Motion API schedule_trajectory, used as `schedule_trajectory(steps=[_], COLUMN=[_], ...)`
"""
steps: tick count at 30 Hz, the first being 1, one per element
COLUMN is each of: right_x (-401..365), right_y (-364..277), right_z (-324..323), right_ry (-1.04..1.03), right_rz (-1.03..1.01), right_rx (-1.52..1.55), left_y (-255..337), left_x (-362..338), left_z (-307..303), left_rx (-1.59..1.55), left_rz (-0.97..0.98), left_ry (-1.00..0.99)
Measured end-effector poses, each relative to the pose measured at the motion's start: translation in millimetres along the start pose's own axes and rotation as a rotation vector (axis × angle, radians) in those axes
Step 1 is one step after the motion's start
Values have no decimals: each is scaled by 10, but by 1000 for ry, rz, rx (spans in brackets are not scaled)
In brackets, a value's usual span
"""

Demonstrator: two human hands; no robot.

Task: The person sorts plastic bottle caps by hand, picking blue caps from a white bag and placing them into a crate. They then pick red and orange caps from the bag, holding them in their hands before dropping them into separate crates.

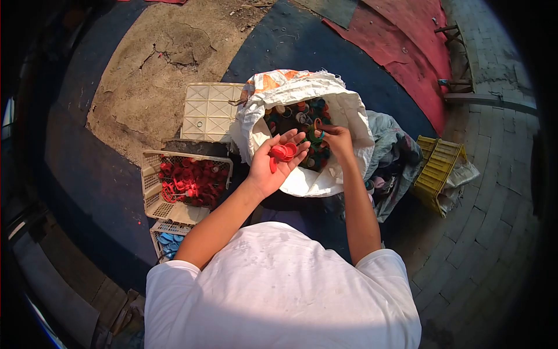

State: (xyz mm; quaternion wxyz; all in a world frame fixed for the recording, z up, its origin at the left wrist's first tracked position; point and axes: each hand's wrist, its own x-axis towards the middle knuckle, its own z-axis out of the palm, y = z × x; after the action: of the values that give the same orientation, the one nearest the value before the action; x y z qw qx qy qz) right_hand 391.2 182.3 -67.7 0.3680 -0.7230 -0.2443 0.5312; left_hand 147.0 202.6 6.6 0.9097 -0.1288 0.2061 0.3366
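Observation:
My left hand [272, 170] is turned palm up over the near left rim of a white woven sack [360, 119], with a few red plastic caps [283, 152] lying in its palm. Over the sack's mouth, my right hand [338, 141] has its fingers pinched at a green and orange plastic cap [317, 125]; the fingers partly hide it. Inside the sack is a heap of mixed caps [305, 113] in red, green, white and dark colours.
Left of the sack stands a beige crate [152, 200] of red caps, with a basket of blue pieces [168, 244] below it. An upturned cream crate [212, 110] lies behind. To the right are a grey plastic bag [389, 139] and a yellow crate [429, 174].

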Motion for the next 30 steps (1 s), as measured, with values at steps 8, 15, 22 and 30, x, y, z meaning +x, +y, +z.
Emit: schedule_trajectory(steps=[8,15,22,30], right_x=[-353,-647,-876,-1008], right_y=[-99,-344,-532,-651], right_z=[127,284,307,236], right_ry=[-101,-201,-115,-96], right_rz=[-13,-112,-221,-339], right_rx=[228,334,164,-60], left_y=[5,-2,7,-27], left_x=[11,26,9,-15], left_z=[-39,-56,-76,12], left_rx=[2,35,66,176], left_rz=[1,-8,-52,-50], left_ry=[35,54,73,138])
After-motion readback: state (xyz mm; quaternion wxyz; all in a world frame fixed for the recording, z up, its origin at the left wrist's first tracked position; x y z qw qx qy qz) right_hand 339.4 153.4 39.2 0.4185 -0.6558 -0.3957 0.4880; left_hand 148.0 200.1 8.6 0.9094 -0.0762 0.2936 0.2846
